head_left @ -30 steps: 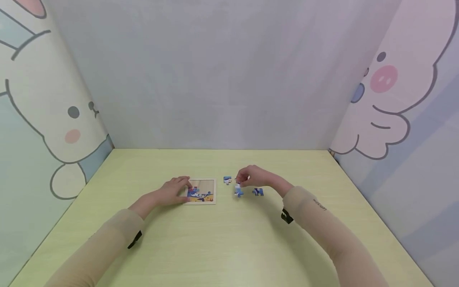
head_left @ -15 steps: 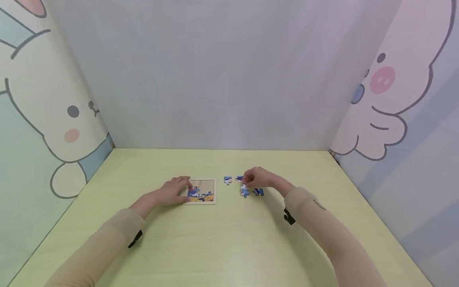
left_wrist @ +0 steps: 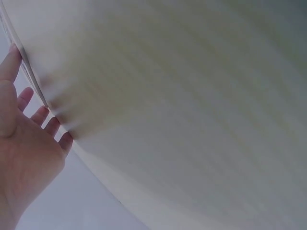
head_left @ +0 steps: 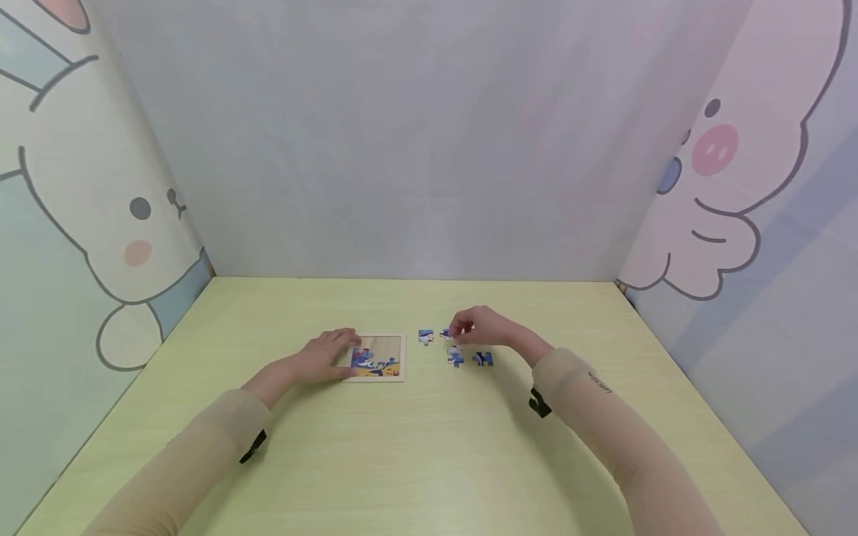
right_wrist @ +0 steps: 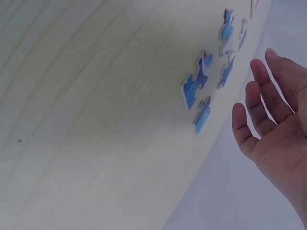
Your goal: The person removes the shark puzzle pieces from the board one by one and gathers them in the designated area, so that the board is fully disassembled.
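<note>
Shifted slightly toward the puzzle frame (head_left: 403, 359), right hand (head_left: 479, 326) held loosely spread, puzzle piece (head_left: 445, 334) partly hidden by it, frame's left rim partly covered by spread left hand (head_left: 318, 357).

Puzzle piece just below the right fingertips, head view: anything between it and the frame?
Nothing visible on the straight line from that puzzle piece to the frame. Another loose piece lies just off that line, on its far side. The left hand is at the frame's opposite side.
</note>
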